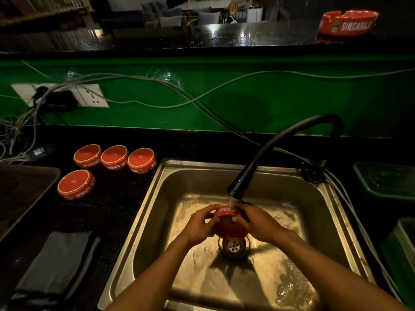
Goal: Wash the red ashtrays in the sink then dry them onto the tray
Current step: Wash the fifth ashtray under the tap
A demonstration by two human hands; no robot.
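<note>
Both hands meet over the middle of the steel sink [155, 198], clamped on one red ashtray [229, 225] between them. The left hand [198, 223] curls round the ashtray's left rim, thumb on the near edge; the right hand [258, 221] wraps the right side, its fingers reaching over the rim into the bowl. The ashtray is tilted, its opening facing the person, and sits directly under the spout of the black faucet [238, 187], whose water stream falls onto its far rim. Just below the hands lies the drain [233, 246], and the basin floor around them is wet. Well off to the left of the left hand, four more red ashtrays [114, 157] sit upside down on the dark counter, three in a row and one nearer. Further left is the edge of a dark tray [27, 187], and nearer the person, left of the left forearm, a folded grey cloth [58, 263]. Far beyond the right hand, up on the upper ledge, another red ashtray [348, 22] stands upright.
</note>
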